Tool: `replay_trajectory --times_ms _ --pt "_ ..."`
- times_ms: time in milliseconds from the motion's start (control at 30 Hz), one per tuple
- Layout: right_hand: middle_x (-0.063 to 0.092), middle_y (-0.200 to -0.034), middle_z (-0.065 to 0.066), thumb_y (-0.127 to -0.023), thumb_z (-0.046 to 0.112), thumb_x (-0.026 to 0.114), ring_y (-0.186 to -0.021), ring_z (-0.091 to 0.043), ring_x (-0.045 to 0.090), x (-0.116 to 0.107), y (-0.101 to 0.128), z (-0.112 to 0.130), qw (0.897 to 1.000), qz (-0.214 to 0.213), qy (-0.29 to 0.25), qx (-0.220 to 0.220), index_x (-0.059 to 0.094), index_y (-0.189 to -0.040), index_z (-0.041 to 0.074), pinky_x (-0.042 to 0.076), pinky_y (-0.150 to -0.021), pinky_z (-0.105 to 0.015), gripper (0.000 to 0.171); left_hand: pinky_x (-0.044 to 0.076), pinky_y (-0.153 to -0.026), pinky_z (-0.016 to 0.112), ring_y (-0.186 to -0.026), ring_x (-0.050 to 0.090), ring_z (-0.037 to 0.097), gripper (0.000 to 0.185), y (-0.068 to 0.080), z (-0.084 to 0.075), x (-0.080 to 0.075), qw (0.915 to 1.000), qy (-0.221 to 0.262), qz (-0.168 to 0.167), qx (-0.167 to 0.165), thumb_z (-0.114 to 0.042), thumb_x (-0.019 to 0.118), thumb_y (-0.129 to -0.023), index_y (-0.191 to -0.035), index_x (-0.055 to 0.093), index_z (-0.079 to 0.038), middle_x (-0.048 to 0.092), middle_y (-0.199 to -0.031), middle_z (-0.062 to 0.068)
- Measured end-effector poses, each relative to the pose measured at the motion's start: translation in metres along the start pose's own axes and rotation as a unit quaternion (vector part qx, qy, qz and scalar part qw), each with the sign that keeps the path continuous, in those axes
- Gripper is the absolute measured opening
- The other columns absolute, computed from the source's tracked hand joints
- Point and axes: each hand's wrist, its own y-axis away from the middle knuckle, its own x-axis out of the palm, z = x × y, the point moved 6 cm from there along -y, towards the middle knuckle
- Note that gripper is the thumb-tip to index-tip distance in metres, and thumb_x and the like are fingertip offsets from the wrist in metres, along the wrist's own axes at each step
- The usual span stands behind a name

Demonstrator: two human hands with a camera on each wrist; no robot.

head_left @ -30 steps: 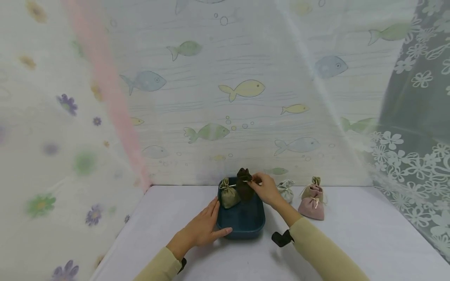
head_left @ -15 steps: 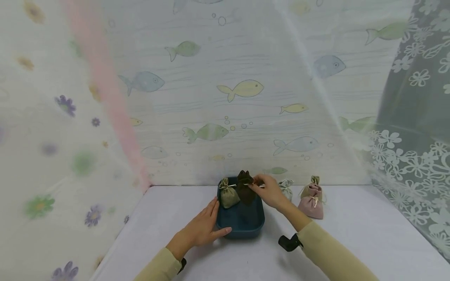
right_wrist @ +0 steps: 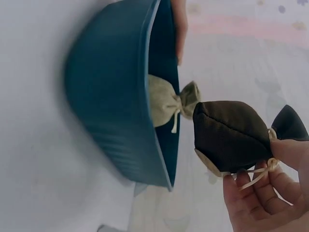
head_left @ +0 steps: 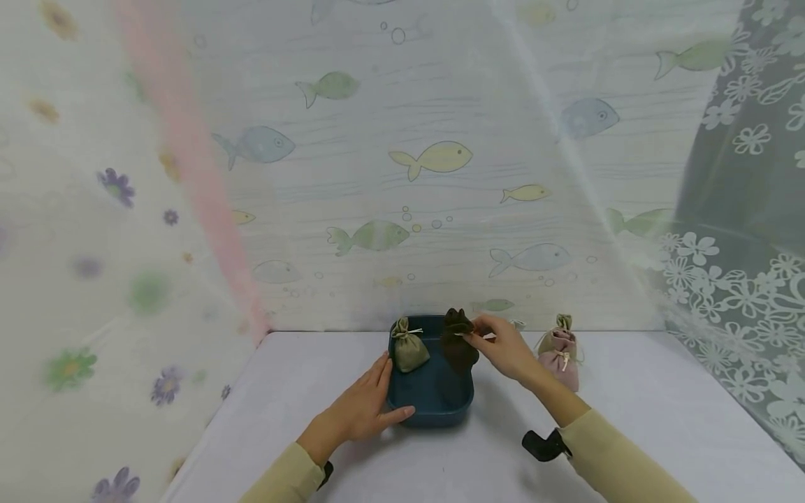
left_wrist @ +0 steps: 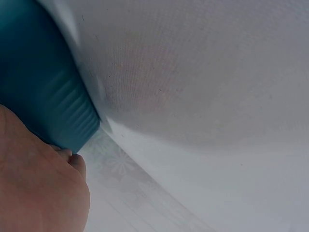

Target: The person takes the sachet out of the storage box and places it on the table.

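While your left hand (head_left: 360,413) lies flat-fingered against the blue tray (head_left: 430,409) at nine o'clock, your right hand (head_left: 508,351) pinches the dark brown pouch (head_left: 458,344) over its three o'clock rim.

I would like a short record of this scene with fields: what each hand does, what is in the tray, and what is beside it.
left hand: rests open against the left side of the blue tray
right hand: pinches the dark brown pouch by its tied neck, lifted above the tray's right edge
in tray: olive pouch, upright at the far left corner
beside tray: pink pouch on the white table, to the right; another pouch behind it
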Motion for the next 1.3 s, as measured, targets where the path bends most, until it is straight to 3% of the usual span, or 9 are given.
replay_trajectory --times_ms 333,633,967,1300 --pt "0.067 -0.103 -0.009 -0.101 0.014 0.067 -0.102 -0.027 0.063 -0.019 0.021 -0.017 0.999 -0.026 0.018 0.005 0.07 -0.11 0.0 0.057 -0.088 -0.041 0.017 0.025 -0.123 0.05 -0.157 0.014 0.032 0.112 -0.001 0.002 0.002 1.0 -0.001 -0.003 0.004 -0.082 0.034 -0.094 -0.162 0.014 0.004 0.004 -0.171 0.018" --pt "0.069 -0.1 -0.005 -0.1 0.015 0.068 -0.102 -0.024 0.065 -0.023 0.039 -0.044 0.999 -0.016 0.026 0.029 0.069 -0.108 0.002 0.055 -0.09 -0.042 0.015 0.025 -0.123 0.051 -0.157 0.014 0.032 0.109 -0.001 0.004 0.0 1.0 -0.003 -0.005 0.004 -0.08 0.036 -0.096 -0.162 0.013 0.004 0.004 -0.171 0.018" --pt "0.069 -0.098 -0.005 -0.097 0.011 0.07 -0.096 -0.024 0.066 -0.022 0.049 -0.072 0.999 -0.013 0.033 0.028 0.071 -0.101 0.004 0.055 -0.075 -0.03 0.008 0.024 -0.123 0.05 -0.157 0.013 0.032 0.111 -0.001 0.004 0.001 1.0 0.001 0.0 0.002 -0.082 0.035 -0.094 -0.162 0.012 0.004 0.004 -0.171 0.018" --pt "0.07 -0.093 -0.006 -0.096 0.014 0.07 -0.086 -0.014 0.061 -0.027 0.052 -0.094 0.997 -0.002 0.025 0.076 0.07 -0.099 0.001 0.049 -0.073 -0.028 0.014 0.025 -0.123 0.051 -0.157 0.014 0.032 0.11 -0.002 0.002 -0.001 1.0 0.002 -0.002 0.007 -0.081 0.036 -0.095 -0.162 0.014 0.004 0.005 -0.171 0.019"
